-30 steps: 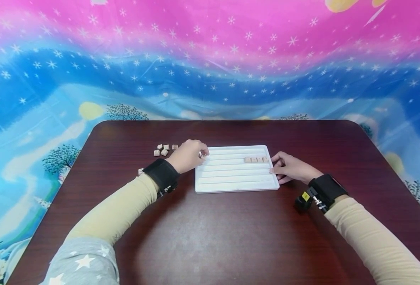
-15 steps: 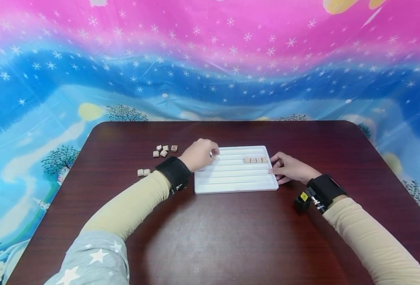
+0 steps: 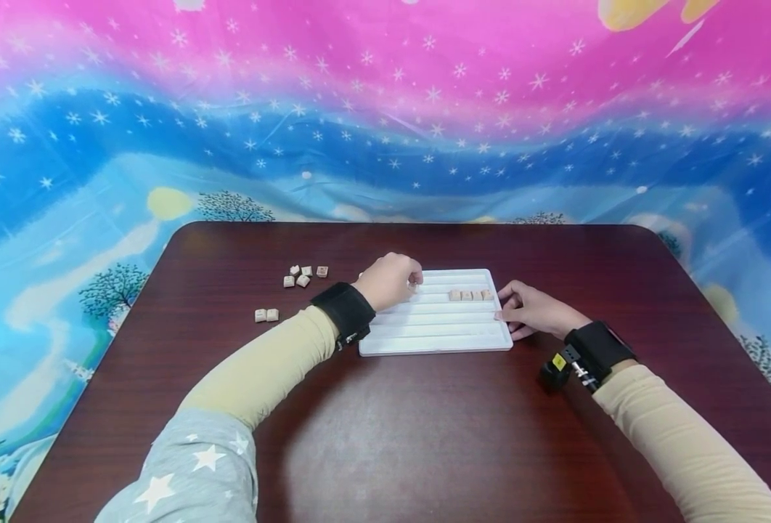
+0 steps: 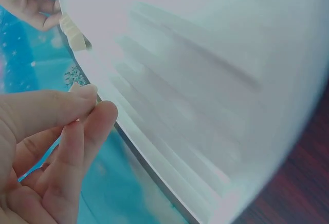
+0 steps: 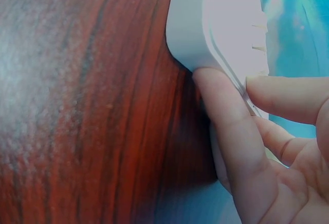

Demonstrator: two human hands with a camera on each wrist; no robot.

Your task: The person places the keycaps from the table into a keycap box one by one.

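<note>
A white ridged tray (image 3: 434, 341) lies on the table, and several small beige keycaps (image 3: 470, 296) stand side by side in one of its upper rows at the right. Over the tray's upper left part is my left hand (image 3: 390, 282). Its thumb and fingertips pinch a small beige keycap (image 4: 75, 87), mostly hidden by the fingers in the left wrist view. My right hand (image 3: 534, 309) grips the tray's right edge, thumb on the rim and fingers against the outer side, as the right wrist view shows.
Several loose keycaps (image 3: 303, 280) lie in a group left of the tray, on the dark wooden table (image 3: 438, 436). Two more keycaps (image 3: 266, 315) sit together nearer the front. A patterned cloth (image 3: 385, 123) hangs behind the table.
My left hand has moved right across the tray's upper left part, with the keycap pinched. Two keycaps on the table, formerly behind the left wrist, now show. The right hand stays at the edge.
</note>
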